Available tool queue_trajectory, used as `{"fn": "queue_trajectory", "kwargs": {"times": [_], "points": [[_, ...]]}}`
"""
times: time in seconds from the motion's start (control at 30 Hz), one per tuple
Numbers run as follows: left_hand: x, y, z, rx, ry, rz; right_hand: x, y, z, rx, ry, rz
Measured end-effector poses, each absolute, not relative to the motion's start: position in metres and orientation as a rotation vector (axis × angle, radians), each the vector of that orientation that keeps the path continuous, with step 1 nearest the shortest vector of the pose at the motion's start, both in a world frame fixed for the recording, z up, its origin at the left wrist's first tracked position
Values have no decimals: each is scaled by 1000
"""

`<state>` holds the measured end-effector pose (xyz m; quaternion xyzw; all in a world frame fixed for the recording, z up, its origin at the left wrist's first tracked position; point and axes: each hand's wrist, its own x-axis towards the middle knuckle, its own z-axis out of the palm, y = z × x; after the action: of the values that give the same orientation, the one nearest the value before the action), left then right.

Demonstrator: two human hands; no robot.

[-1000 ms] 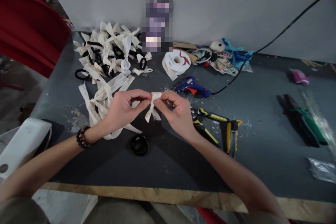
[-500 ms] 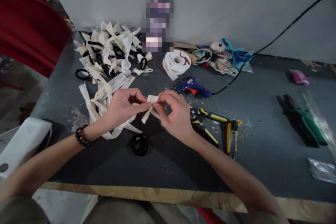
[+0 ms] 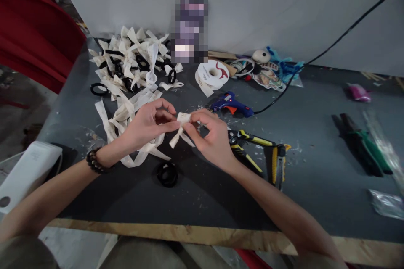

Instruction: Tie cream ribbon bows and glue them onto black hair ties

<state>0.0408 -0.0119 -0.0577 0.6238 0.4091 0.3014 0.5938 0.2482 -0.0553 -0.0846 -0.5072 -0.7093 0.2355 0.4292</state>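
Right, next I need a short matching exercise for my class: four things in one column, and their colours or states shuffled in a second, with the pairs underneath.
Things
1. looped ribbon
2. ribbon spool
3. glue gun
4. pliers

Colours and states
A. green and black, lying on the table
B. blue and orange, with a cord attached
C. cream, held by the right hand
D. round and white, with a hole in the middle

Pairs: 1-C, 2-D, 3-B, 4-A
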Motion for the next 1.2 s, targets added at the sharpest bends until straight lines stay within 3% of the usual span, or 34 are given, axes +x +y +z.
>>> {"fn": "queue_trajectory", "kwargs": {"times": [0.2,0.43,0.9,1.2], "points": [[46,-25,-63,1995,1118,686,245,-56,-92,-1180,-1961,172],[49,-45,-91,2275,1195,897,249,-51,-93,-1325,-1884,537],[53,-36,-67,1610,1170,760,243,-56,-91,-1330,-1582,773],[50,-27,-62,1732,1103,747,248,-54,-87,-1334,-1629,815]]}}
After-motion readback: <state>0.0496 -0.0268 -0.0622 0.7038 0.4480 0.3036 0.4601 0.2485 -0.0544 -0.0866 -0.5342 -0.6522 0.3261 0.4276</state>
